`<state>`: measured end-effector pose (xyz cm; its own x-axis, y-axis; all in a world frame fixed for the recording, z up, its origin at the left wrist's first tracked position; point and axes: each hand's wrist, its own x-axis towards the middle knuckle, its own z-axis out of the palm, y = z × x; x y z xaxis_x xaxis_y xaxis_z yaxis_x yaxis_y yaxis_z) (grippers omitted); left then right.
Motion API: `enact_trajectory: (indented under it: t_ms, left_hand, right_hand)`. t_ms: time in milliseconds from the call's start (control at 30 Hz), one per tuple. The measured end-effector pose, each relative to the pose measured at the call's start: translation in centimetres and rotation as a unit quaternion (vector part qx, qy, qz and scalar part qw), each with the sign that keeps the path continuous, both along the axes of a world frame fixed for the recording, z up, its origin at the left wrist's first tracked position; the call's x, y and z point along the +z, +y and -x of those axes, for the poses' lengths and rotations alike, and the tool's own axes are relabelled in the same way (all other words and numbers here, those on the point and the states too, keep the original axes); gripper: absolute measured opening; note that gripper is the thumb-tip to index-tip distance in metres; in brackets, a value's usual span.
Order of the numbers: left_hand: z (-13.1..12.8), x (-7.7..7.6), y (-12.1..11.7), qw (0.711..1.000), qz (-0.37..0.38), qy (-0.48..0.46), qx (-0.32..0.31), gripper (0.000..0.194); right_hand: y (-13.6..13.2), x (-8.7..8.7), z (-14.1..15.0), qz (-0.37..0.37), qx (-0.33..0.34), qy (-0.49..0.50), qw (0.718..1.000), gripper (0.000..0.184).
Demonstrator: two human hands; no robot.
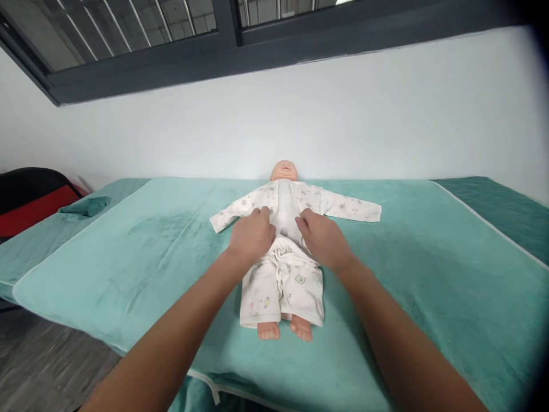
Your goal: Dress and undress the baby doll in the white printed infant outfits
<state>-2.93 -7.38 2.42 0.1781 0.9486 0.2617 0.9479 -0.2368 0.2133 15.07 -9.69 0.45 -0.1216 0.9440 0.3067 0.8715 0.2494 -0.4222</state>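
A baby doll lies on its back, head toward the wall, its bare feet toward me. It wears a white printed baby shirt with the front parted and the sleeves spread to both sides. The doll's white torso shows between the shirt's two front edges. Matching white pants cover its legs, bunched at the waist. My left hand is closed on the shirt's left front edge. On the other side, my right hand pinches the right front edge. The fingertips of both hands are largely hidden.
A green plush cover spreads over the bed under the doll. Behind it rises a white wall with a dark-framed window above. At the far left are a black and red chair and a dark green folded cloth.
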Motion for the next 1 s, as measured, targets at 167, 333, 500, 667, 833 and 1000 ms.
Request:
enact_trajectory:
  t_ms: [167, 333, 500, 667, 833, 1000]
  left_hand:
    - [5.4, -1.4, 2.6, 0.914, 0.064, -0.367, 0.158, 0.011]
    - [11.1, -5.2, 3.4, 0.873, 0.075, -0.418, 0.241, 0.004]
    - [11.5, -6.9, 2.8, 0.917, -0.069, -0.332, 0.208, 0.03]
    - [8.4, -6.5, 5.5, 0.978, -0.17, -0.121, 0.018, 0.034]
    - [5.3, -5.8, 10.4, 0.989, -0.126, -0.076, -0.013, 0.03]
    - [6.6, -5.4, 14.3, 0.96, -0.054, -0.256, 0.101, 0.024]
  right_hand:
    - [1.3, -1.2, -4.3, 0.003, -0.045, 0.207, 0.977, 0.031]
    - [1.9, -3.9, -12.6, 0.117, -0.174, 0.081, 0.974, 0.024]
    - [1.3, -4.8, -15.4, 0.028, -0.292, 0.011, 0.956, 0.024]
    - [3.5, -4.0, -8.6, -0.187, -0.113, 0.016, 0.976, 0.035]
    - [9.1, -4.7, -4.7, -0.158, -0.051, -0.049, 0.985, 0.047]
    - [12.4, -6.3, -6.2, -0.097, -0.055, -0.059, 0.992, 0.047]
